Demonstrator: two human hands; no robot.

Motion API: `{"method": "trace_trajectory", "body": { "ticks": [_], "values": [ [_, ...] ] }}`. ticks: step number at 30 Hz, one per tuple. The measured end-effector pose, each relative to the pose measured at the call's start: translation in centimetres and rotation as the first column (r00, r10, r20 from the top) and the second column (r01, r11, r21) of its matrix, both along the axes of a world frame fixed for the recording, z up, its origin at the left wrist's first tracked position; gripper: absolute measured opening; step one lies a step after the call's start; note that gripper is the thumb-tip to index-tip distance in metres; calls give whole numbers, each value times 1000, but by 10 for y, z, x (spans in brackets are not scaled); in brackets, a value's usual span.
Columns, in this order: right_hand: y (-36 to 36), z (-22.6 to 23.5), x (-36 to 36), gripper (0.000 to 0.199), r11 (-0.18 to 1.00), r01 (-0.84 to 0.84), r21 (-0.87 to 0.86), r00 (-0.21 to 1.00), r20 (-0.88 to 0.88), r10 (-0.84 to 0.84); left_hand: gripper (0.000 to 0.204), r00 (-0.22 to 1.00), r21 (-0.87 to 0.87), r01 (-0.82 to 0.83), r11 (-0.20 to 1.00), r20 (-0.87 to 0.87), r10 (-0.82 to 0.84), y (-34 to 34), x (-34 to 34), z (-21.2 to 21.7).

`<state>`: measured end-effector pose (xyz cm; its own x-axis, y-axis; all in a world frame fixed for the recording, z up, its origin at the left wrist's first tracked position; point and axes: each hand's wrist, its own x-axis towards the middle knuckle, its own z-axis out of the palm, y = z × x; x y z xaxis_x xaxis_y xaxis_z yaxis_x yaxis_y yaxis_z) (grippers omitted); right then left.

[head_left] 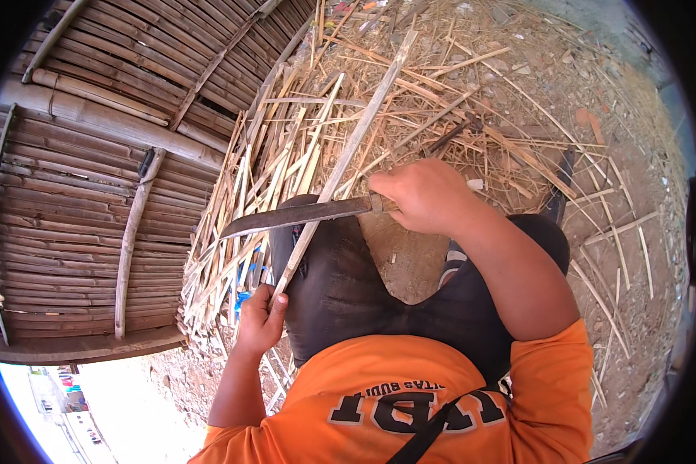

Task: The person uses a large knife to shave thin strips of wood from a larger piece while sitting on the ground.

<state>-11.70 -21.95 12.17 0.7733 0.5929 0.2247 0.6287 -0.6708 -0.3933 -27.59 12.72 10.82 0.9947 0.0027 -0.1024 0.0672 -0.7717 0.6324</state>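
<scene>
A long, pale bamboo strip (356, 143) slants up and away from my left hand (260, 319), whose fingers are closed around its near end by my left thigh. My right hand (429, 197) is wrapped round the handle of a machete (301, 216). Its long dark blade points left and lies across the strip a little above my left knee. The two cross there; whether the edge bites into the strip, I cannot tell. Most of the machete's handle is hidden inside my right fist.
Heaps of split bamboo strips (286, 147) cover the ground ahead and to the left. A slatted bamboo wall (93, 232) rises on the left. Loose strips and shavings (518, 155) litter the dirt at the right. A blue scrap (242, 298) lies near my left hand.
</scene>
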Motion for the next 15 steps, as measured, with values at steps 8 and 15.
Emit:
{"method": "trace_trajectory", "body": {
  "ticks": [8, 15],
  "values": [
    [-18, -19, 40, 27, 945, 316, 79, 942, -144, -303, 37, 1000, 99, 3, 995, 30, -6, 5, 1, -15],
    [19, -20, 13, 30, 979, -91, -182, 993, -86, 76, 40, 1000, 141, 25, 990, -2, -25, 6, -2, -17]
  ]
}}
